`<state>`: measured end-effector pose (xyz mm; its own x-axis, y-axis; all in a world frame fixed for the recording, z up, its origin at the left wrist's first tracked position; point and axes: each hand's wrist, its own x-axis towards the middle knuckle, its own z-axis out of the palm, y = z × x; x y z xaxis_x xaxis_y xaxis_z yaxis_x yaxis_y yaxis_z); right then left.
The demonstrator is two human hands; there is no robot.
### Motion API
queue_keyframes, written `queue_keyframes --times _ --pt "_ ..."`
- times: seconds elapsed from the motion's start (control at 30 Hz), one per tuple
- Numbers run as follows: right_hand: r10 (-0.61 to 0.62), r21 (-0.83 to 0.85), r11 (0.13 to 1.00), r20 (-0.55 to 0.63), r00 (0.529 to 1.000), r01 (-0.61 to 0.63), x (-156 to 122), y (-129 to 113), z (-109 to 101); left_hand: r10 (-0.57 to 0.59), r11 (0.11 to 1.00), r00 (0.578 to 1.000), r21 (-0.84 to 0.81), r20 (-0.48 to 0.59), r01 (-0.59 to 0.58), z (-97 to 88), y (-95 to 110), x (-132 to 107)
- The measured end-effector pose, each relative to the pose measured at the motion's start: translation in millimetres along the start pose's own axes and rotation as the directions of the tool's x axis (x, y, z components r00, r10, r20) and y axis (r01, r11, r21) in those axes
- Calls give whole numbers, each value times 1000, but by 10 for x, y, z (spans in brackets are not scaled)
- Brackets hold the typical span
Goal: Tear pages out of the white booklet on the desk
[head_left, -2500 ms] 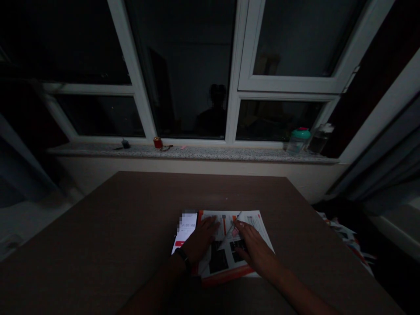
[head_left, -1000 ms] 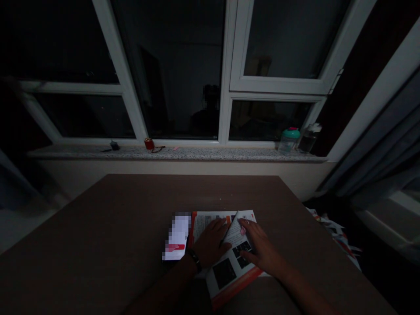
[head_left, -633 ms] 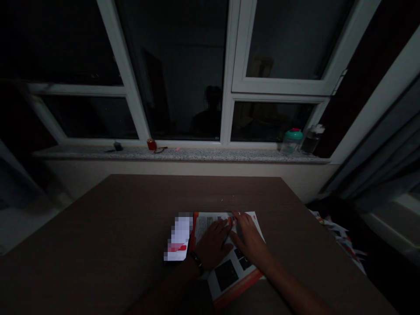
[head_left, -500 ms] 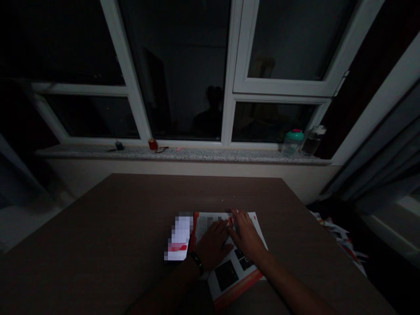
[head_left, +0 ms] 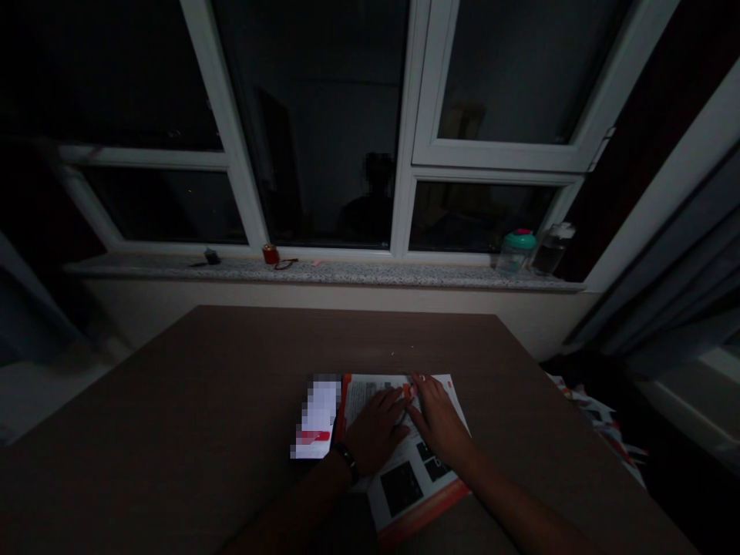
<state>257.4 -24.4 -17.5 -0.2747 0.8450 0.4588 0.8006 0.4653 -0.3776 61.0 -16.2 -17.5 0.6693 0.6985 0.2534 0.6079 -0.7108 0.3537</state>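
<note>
A printed sheet with orange edges and dark pictures (head_left: 416, 482) lies on the dark brown table (head_left: 231, 401). My left hand (head_left: 375, 432) rests flat on its left half, fingers stretched out, a dark band on the wrist. My right hand (head_left: 436, 420) lies flat over the folded part of the sheet, fingers extended toward its top edge, touching my left fingertips. A lit phone (head_left: 317, 416) lies just left of the paper, next to my left wrist.
A stone windowsill (head_left: 324, 271) behind the table carries a small red item (head_left: 269, 253), a teal-lidded jar (head_left: 516, 250) and a clear bottle (head_left: 550, 247). Dark windows reflect a person. Loose papers (head_left: 601, 432) lie on the floor at right, beside grey curtains.
The raised flap of the sheet has been folded down flat. My right hand slid up along it toward the top edge; my left hand stayed pressed on the paper.
</note>
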Motion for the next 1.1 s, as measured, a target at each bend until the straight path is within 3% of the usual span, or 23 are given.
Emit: queue_keyframes --times 0.6,1.1 --pt "22 46 999 43 999 -24 -144 39 -148 12 1000 1000 7 -1 -12 -35 15 -6" --pt "20 40 999 126 992 -26 -342 264 -256 -2 1000 1000 4 10 2 -37 16 -5"
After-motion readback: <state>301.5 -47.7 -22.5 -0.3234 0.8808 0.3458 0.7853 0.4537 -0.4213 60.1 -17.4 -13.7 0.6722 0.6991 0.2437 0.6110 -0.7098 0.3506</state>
